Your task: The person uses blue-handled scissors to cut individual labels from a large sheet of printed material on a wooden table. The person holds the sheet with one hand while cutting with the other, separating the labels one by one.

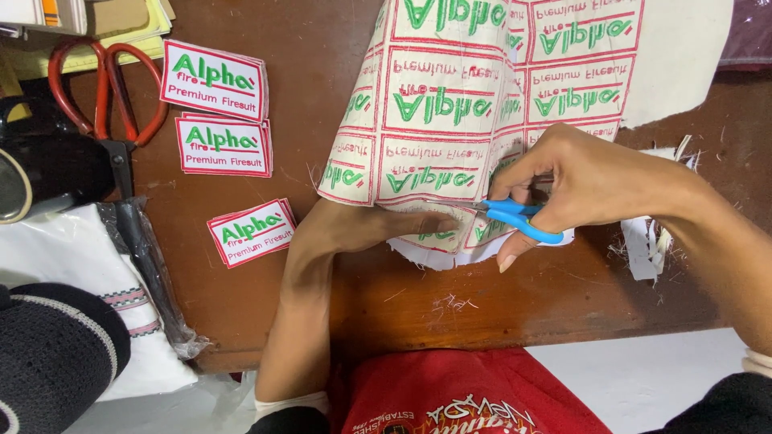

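Head view: right hand (587, 181) grips blue scissors (519, 219); left hand (366, 229) pinches label sheet (482, 104).

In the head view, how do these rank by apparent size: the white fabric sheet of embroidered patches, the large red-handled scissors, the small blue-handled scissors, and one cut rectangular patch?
1. White fabric sheet of embroidered patches, held by the left hand
2. Large red-handled scissors
3. Cut rectangular patch; close to the red scissors, so this order is unsure
4. Small blue-handled scissors, partly hidden in the right hand

Surface: brown wooden table (515, 305), scuffed.
Left side: red-handled scissors (104, 96); three small stacks of cut embroidered patches (213, 80).
Near edge: white cloth in plastic (121, 297).
Right: white fabric scraps (643, 249), possibly trimmings.
Scattered: loose threads (452, 303).
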